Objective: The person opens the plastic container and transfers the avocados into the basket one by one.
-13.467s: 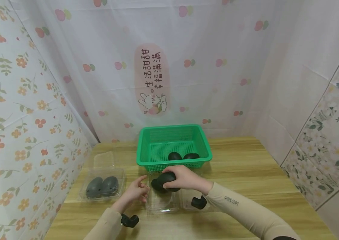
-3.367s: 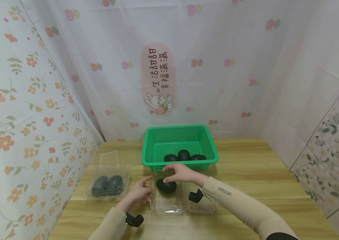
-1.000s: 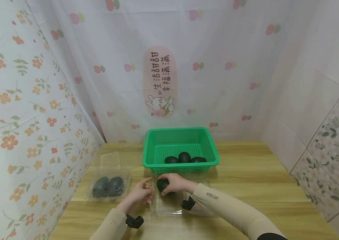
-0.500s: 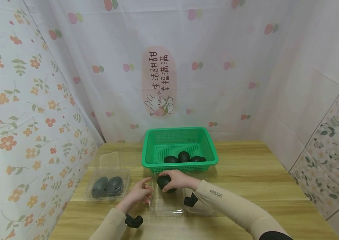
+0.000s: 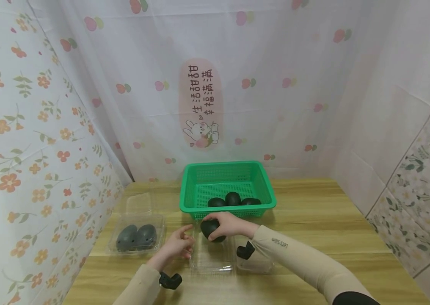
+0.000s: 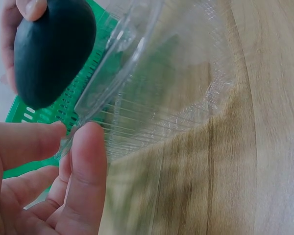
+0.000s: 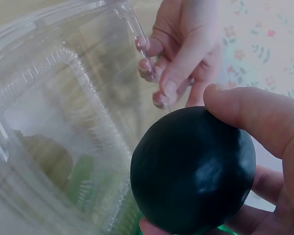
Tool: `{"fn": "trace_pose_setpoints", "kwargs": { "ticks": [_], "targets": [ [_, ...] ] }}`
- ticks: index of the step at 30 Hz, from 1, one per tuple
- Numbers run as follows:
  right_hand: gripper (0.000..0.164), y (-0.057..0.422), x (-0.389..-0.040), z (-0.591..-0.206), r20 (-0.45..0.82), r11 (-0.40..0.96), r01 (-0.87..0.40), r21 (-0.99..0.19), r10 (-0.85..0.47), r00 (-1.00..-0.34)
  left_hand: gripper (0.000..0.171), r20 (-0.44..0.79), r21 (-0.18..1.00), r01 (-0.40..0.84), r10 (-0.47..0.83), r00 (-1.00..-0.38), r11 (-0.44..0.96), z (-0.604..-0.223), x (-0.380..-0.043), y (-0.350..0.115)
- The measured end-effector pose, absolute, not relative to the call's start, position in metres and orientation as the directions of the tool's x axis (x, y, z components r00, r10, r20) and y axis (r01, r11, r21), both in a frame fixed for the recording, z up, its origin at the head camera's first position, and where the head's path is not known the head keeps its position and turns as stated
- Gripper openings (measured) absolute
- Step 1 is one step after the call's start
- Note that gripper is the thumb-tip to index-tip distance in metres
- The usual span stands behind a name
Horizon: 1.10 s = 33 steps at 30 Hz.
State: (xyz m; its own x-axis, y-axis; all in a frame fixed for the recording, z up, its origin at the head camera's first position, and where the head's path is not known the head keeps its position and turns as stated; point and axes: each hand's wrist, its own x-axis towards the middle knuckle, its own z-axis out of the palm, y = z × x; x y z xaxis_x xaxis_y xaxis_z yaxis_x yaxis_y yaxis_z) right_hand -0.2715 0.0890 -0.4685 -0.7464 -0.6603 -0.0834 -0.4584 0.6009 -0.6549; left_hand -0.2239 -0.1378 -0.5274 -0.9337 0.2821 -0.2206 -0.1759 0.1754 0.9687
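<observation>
My right hand (image 5: 230,223) grips a dark avocado (image 5: 210,228) just above the middle clear plastic clamshell box (image 5: 213,261). In the right wrist view the thumb and curled fingers go round the avocado (image 7: 193,171). My left hand (image 5: 177,245) is at the left side of that box. In the left wrist view its thumb and forefinger pinch the box's thin rim (image 6: 95,100). Through the clear walls in the right wrist view, the box (image 7: 95,88) shows no avocado inside. Behind it, several avocados (image 5: 232,198) lie along the near side of the green basket (image 5: 228,209).
A second clear box (image 5: 158,241) at the left holds two avocados (image 5: 146,236), seen through plastic. Another clear plastic tray (image 5: 254,264) lies right of the middle box, partly under the right forearm. Printed curtains (image 5: 276,127) hang around the wooden table (image 5: 306,237).
The basket shows one more avocado than 13.5 s ago. The avocado that lay in the middle box 3.4 s ago is now in my right hand, raised slightly. The left hand stays put.
</observation>
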Motion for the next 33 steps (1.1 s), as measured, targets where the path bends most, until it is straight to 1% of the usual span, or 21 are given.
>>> {"fn": "trace_pose_setpoints", "kwargs": {
  "ticks": [9, 17, 22, 31, 33],
  "targets": [
    [0.066, 0.102, -0.276, -0.458, -0.104, 0.588, -0.419, -0.692, -0.656, -0.748, 0.061, -0.221, 0.968, -0.176, 0.281, -0.934, 0.178, -0.528, -0.224, -0.139],
    [0.065, 0.111, -0.279, -0.444, -0.112, 0.573, -0.382, -0.725, -0.645, -0.756, 0.060, -0.218, 0.969, -0.170, 0.296, -0.930, 0.178, -0.528, -0.226, -0.138],
    [0.066, 0.115, -0.283, -0.438, -0.107, 0.581, -0.370, -0.725, -0.625, -0.773, 0.060, -0.222, 0.967, -0.171, 0.299, -0.928, 0.186, -0.528, -0.226, -0.137],
    [0.063, 0.123, -0.289, -0.422, -0.095, 0.597, -0.393, -0.700, -0.622, -0.777, 0.061, -0.223, 0.967, -0.173, 0.295, -0.929, 0.186, -0.528, -0.226, -0.137],
    [0.063, 0.125, -0.291, -0.420, -0.103, 0.602, -0.376, -0.704, -0.610, -0.785, 0.061, -0.221, 0.968, -0.171, 0.297, -0.929, 0.184, -0.528, -0.226, -0.137]
  ]
}}
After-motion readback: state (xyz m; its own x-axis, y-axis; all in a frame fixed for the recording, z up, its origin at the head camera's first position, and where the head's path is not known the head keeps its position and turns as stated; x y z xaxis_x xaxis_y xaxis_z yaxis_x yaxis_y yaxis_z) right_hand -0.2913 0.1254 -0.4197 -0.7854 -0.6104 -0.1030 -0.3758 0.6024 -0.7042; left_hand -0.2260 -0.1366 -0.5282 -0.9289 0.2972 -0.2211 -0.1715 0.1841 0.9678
